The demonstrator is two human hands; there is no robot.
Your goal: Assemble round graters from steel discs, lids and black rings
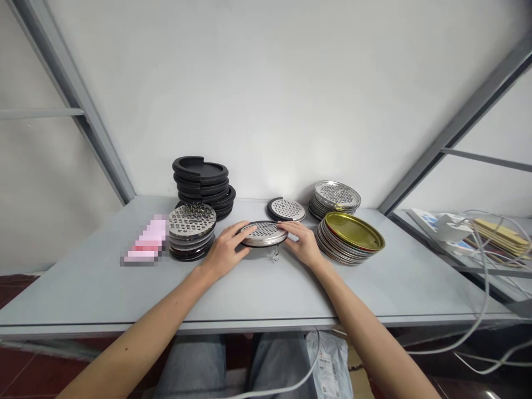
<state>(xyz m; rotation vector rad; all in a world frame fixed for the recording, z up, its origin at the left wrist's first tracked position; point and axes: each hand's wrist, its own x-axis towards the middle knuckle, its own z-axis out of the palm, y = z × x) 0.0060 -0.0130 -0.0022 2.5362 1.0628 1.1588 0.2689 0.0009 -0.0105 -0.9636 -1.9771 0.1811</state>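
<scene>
1. Rising far left, the black ring stack (201, 183) might topple if bumped.
2. Gold-topped lid stack (348, 241), right: could slide if the right hand (303, 243) strays.
3. Grater-disc stack (192, 226), left: could spill if the left hand (225, 250) drifts.
4. Perforated disc (265, 235), between those stacks, both hands holding its rim: might slip if either loosens.

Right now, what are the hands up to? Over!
Left hand, right hand: holding perforated disc, opposite edges. Spiked-disc stack close left. Gold-topped stack close right.
</scene>
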